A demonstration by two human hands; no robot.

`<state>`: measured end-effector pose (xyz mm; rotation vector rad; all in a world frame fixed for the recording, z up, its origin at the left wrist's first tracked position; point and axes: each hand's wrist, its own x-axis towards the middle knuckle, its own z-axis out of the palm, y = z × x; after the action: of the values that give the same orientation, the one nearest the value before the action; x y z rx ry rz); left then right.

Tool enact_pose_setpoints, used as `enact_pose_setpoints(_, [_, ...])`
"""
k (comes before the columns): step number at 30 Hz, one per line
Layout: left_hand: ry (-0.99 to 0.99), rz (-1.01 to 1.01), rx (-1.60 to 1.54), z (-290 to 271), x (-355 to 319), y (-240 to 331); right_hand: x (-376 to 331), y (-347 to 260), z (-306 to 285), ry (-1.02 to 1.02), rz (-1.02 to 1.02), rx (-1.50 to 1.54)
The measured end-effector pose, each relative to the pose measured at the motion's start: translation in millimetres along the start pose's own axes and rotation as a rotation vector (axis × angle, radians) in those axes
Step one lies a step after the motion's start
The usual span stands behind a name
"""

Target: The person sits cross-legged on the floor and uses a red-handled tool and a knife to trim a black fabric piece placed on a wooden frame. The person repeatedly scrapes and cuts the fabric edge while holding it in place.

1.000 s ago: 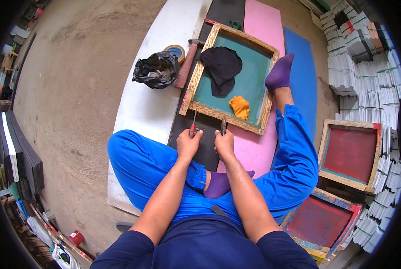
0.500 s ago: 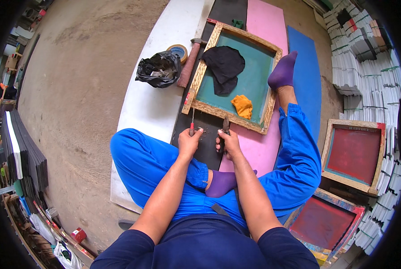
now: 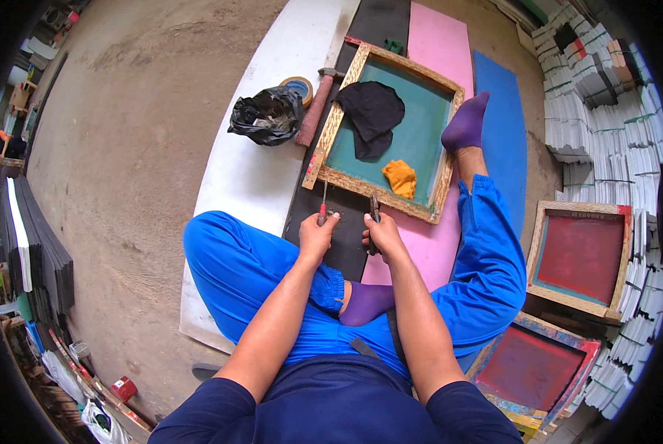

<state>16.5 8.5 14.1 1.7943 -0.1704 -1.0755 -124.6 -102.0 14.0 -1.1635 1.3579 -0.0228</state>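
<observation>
My left hand (image 3: 316, 235) is closed around the red and dark handle of a screwdriver (image 3: 322, 210), its thin shaft pointing away from me. In my right hand (image 3: 385, 237) is a pair of dark pliers (image 3: 375, 210), jaws pointing forward. Both tools are at the near edge of a wooden screen-printing frame (image 3: 413, 69) with green mesh; whether their tips touch the wood I cannot tell. On the mesh lie a black cloth (image 3: 372, 111) and a small orange cloth (image 3: 400, 179). Small dark bits lie on the black mat between my hands.
Left of the frame are a hammer (image 3: 316, 111), a tape roll (image 3: 307, 86) and an open black plastic bag (image 3: 246, 124). My foot in a purple sock (image 3: 465, 126) rests at the frame's right side. Two red-mesh frames (image 3: 614, 255) and paper stacks (image 3: 613, 152) stand at right.
My left hand and the screwdriver have shifted slightly to the right. The pliers have turned a little in my right hand. The frame and cloths lie as before.
</observation>
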Motion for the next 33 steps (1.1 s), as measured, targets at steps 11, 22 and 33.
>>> enact_pose_setpoints(11, [-0.016, -0.017, -0.024, 4, 2, 1, -17, -53, -13, 0.018, 0.093, -0.546])
enact_pose_setpoints(22, [-0.037, -0.038, -0.043, 10, 9, -5, -10, -22, -14, 0.212, -0.141, -0.726])
enact_pose_setpoints(33, [-0.129, -0.114, -0.188, 10, 10, -4, 28, 25, -32, 0.186, -0.539, -0.564])
